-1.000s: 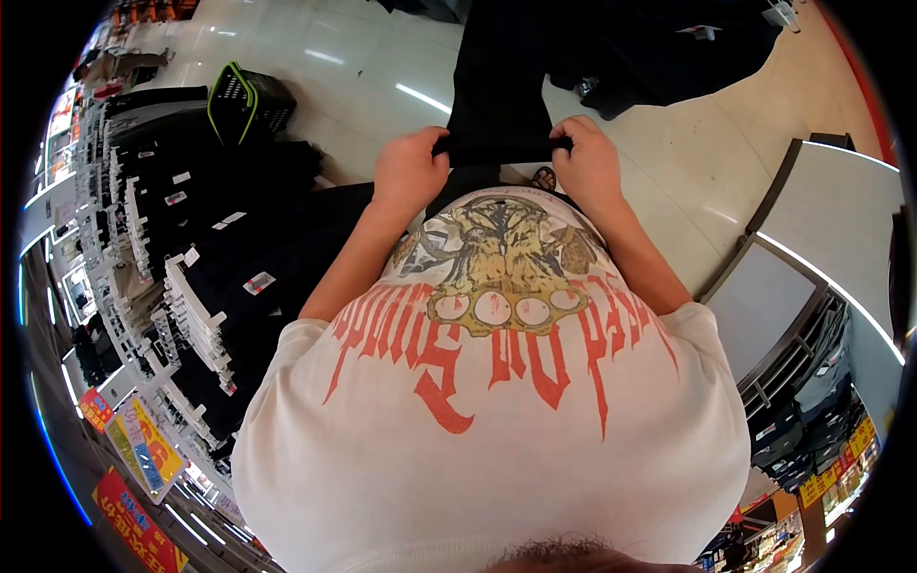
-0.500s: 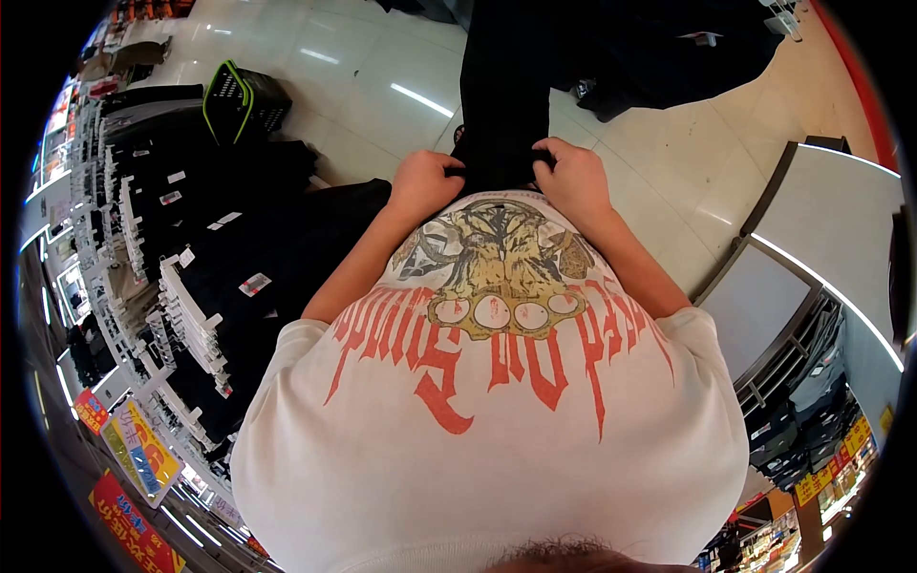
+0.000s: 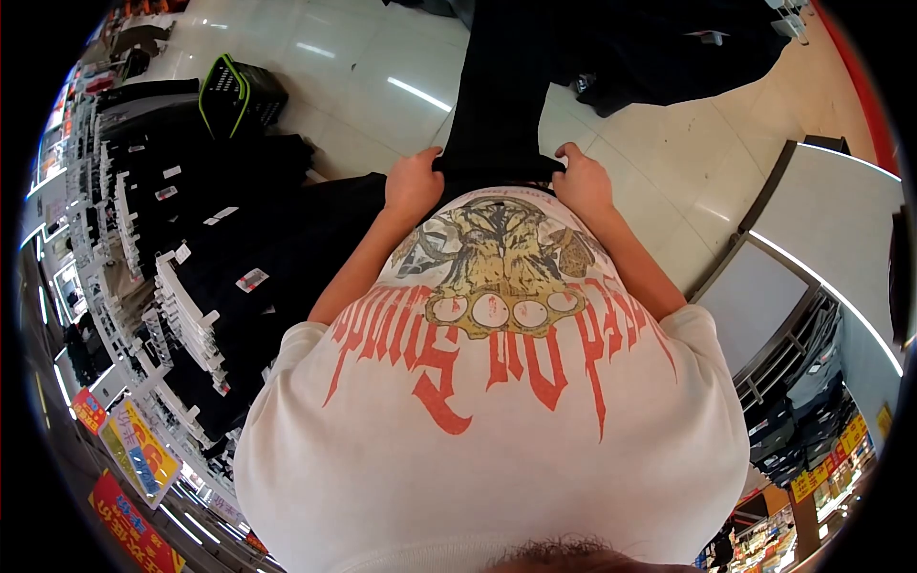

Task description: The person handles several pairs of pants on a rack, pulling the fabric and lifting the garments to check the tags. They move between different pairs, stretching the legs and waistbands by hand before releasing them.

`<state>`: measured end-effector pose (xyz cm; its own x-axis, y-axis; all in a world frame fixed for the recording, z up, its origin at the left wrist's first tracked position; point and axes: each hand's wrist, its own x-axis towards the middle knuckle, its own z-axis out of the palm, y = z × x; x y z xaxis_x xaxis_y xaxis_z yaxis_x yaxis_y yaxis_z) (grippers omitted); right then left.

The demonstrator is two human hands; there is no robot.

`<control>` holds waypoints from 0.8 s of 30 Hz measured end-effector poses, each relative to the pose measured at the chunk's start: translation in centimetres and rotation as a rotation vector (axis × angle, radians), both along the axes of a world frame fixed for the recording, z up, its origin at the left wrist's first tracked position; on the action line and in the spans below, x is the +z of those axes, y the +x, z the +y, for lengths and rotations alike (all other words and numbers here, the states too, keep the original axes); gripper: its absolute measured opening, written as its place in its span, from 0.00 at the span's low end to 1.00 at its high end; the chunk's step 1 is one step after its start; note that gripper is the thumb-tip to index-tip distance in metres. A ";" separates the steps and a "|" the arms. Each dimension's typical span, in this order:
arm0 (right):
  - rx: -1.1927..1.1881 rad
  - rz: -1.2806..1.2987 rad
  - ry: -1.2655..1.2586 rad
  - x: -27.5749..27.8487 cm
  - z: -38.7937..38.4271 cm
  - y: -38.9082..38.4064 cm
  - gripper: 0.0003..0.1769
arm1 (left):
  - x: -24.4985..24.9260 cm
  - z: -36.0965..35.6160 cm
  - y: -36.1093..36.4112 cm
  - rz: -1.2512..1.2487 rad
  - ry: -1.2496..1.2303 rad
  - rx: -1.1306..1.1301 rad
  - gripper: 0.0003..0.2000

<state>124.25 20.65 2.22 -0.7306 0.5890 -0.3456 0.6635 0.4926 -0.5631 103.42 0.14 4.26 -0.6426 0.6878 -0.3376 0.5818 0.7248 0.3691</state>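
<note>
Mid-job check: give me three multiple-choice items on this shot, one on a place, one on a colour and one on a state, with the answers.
1. Where is the black plastic shopping basket with the green rim?
A. on the pale tiled floor, at the upper left of the view
B. hanging on a wall hook
C. on a grey counter

2. What colour is the lettering on the white T-shirt?
A. blue
B. red
C. green

3. How is the long black cloth garment held?
A. draped over a rail, untouched
B. lying loose in a heap, untouched
C. gripped at its top edge by the left hand and the right hand

Answers: 1 A, the basket stands on the tiles; 2 B, red letters run across the chest; 3 C, both hands close on the edge at the waist.
</note>
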 end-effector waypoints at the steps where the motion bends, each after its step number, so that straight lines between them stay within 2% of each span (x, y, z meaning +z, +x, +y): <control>1: 0.016 0.007 -0.015 0.3 -0.1 0.1 0.18 | 0.2 0.1 0.1 -0.036 -0.025 0.012 0.18; 2: -0.036 0.060 -0.232 0.2 0.0 0.1 0.18 | 0.3 0.2 0.2 -0.073 -0.049 0.023 0.19; 4: -0.141 0.163 -0.666 -0.2 0.1 0.4 0.18 | -1.0 -0.3 0.6 -0.522 0.238 0.321 0.19; 5: -0.216 0.207 -0.799 -0.5 -0.1 0.5 0.17 | -1.7 -0.6 0.7 -0.745 0.383 0.469 0.19; 8: -0.390 0.324 -1.119 -1.7 -0.6 0.7 0.16 | -3.0 -1.1 0.3 -0.822 0.460 0.424 0.17; 11: -0.512 0.402 -1.331 -2.4 -0.7 0.8 0.14 | -2.6 -1.2 0.1 -0.962 0.447 0.503 0.14; 13: -0.653 0.444 -1.527 -2.4 -0.4 0.9 0.12 | -3.2 -1.5 -1.1 -1.188 0.518 0.663 0.11; 15: -0.618 0.319 -1.395 -1.3 -0.4 0.6 0.09 | -3.0 -1.3 -1.2 -1.224 0.516 0.752 0.10; 16: -0.599 0.257 -1.328 -0.8 -0.5 0.4 0.08 | -2.6 -0.8 -0.7 -1.148 0.480 0.759 0.09; 19: -0.542 0.282 -1.238 -3.0 -1.0 0.6 0.12 | -1.9 0.2 0.3 -1.058 0.477 0.775 0.08; 22: -0.723 0.384 -1.327 -4.2 -1.3 0.9 0.19 | -2.2 0.6 0.6 -1.106 0.534 0.794 0.08; 24: -0.756 0.353 -1.380 -4.6 -1.3 1.1 0.21 | -2.6 0.5 0.6 -1.160 0.551 0.805 0.08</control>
<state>125.36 19.30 -2.41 -0.5862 0.2314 -0.7765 0.2544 -0.8573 -0.4475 104.06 0.67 1.68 -0.4652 0.4986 -0.7315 -0.6849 0.3208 0.6542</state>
